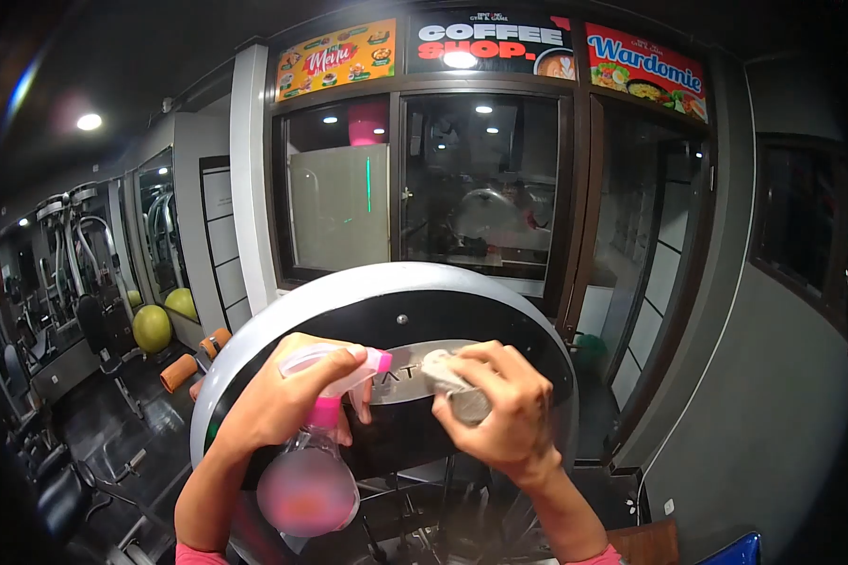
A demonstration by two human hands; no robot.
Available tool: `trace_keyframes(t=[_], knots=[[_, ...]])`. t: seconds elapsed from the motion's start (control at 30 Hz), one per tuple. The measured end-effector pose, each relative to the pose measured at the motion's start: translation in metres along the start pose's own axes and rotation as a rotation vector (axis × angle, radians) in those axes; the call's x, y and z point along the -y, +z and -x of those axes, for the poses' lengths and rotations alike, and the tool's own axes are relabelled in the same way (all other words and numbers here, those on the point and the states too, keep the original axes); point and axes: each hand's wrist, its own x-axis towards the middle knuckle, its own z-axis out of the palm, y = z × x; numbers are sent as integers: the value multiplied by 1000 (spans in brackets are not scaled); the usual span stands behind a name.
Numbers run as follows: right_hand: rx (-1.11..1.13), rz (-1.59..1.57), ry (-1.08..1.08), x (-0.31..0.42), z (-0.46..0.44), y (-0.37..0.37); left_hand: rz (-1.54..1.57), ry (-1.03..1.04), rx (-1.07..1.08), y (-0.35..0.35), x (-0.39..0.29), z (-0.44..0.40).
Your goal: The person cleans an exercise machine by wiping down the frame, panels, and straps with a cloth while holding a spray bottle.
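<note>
While your left hand (297, 395) held the spray bottle (306, 504) upright over the near side of the machine, its grip was clamped around the neck, just below the pink nozzle (383, 363). Your right hand (504, 405) had its grip closed on a bunched greyish cloth (466, 405), beside the silver oval plate (405, 363) on the black panel (349, 320). Whether the cloth touched the plate, you could not have told from this angle. Around the panel ran the pale curved rim (386, 278). Both bottle and cloth were in hand and raised at the panel, so the work looked under way rather than finished, but no drops or wet streaks stood out, so how much was done and how much was left could not be judged
</note>
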Motion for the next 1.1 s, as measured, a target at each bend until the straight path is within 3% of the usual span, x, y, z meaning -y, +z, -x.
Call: trace_keyframes(t=[0.17, 0.33, 0.4, 0.6, 0.83, 1.1], knots=[[38, -156, 58, -12, 11, -8, 23, 11, -65, 1, 4, 8], [-109, -21, 226, -19, 17, -8, 5, 58, -58, 7, 10, 15], [-137, 78, 196, -3, 22, -1, 23, 76, -60, 7, 15, 19], [-38, -37, 108, 33, 43, 7, 75, 120, -153, 12, 28, 34], [-235, 62, 404, -10, 53, -3, 83, 204, -226, 27, 49, 41], [-176, 0, 244, 44, 70, 16, 5, 295, -293, 40, 51, 40]])
